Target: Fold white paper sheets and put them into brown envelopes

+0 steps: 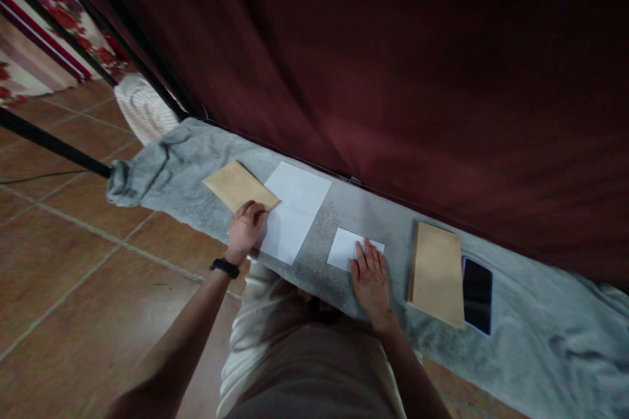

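Note:
My left hand (pixel 247 228) is at the near edge of a tan paper envelope (pixel 238 186), its fingers bent and closed on that edge. One corner of this envelope overlaps a large white sheet of paper (pixel 297 209), which lies flat with a faint crease across it. To the right, my right hand (pixel 371 278) rests with fingers stretched out on a smaller white piece of paper (pixel 341 249), covering its right part. Whether the small piece is folded I cannot tell. A stack of tan envelopes (pixel 437 272) lies just right of my right hand.
A dark-screened phone (pixel 477 298) sits beside the envelope stack, partly under its edge. Grey cloth (pixel 531 334) covers the narrow bench, wrinkled at both ends. A dark red curtain (pixel 393 91) hangs along the far side. Black metal bars (pixel 54 144) stand at the left.

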### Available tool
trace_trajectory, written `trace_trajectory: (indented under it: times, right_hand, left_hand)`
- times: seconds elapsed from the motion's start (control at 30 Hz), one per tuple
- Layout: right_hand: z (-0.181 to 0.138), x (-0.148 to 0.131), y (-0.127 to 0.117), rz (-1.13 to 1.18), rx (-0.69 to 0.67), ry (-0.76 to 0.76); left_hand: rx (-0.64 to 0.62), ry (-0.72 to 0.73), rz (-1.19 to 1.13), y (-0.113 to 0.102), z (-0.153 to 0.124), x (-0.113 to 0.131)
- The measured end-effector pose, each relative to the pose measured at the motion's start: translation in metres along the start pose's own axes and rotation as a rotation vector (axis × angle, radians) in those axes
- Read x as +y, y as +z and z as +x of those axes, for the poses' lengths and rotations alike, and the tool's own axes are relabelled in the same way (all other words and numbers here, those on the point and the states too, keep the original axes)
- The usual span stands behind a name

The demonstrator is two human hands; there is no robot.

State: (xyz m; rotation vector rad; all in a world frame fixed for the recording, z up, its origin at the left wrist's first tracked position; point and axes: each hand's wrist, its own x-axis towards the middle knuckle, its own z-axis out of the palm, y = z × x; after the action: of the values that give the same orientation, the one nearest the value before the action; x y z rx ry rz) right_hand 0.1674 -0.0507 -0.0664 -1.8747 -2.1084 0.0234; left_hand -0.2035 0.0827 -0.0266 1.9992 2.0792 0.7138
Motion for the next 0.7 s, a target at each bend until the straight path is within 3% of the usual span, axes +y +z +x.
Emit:
trace_trajectory:
  times: [0.57, 0.7]
  right_hand:
    - [-0.001, 0.000, 0.000, 0.005, 0.021, -0.013]
    - [-0.001, 0.000, -0.001, -0.009, 0.022, -0.015]
  left_hand:
    - [0.028, -0.039, -0.119, 0.005, 0.006, -0.014]
    - [0.032, -0.012, -0.040, 0.005, 0.005, -0.011]
